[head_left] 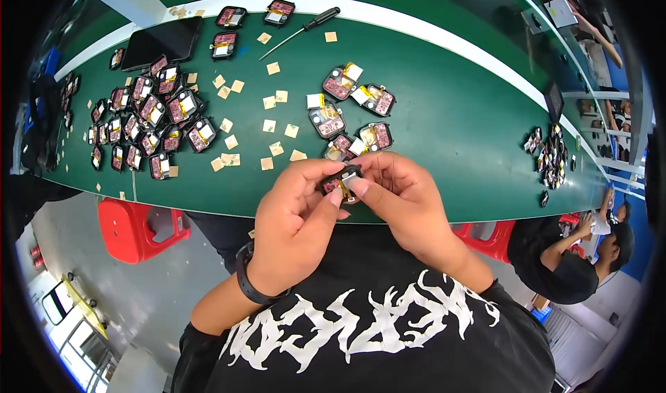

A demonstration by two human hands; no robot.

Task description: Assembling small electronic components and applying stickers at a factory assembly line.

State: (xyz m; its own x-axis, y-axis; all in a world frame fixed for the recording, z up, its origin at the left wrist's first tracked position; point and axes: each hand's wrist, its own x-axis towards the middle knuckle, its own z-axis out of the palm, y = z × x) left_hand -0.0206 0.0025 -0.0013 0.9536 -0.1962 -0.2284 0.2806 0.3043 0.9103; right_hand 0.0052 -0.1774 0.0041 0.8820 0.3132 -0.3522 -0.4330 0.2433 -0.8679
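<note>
Between both hands, just above the near edge of the green table (243, 164), is a small black device housing (340, 183) with a red circuit board, a silvery-white battery and yellow tape inside. My left hand (298, 199) grips it from the left, its thumb on the lower part of the board. From the other side my right hand (402, 195) holds it, thumb pressed on the white battery. Part of the housing is hidden by fingers. Just beyond the hands lie several similar open housings (326, 119), some with white batteries folded outward.
A large pile of housings (149, 112) lies at left, among scattered beige paper squares (269, 126). Farther back are a screwdriver (305, 31) and a black flat tray or screen (163, 43). More housings (553, 157) lie far right, near another seated person (572, 268). Red stools (128, 230) stand below.
</note>
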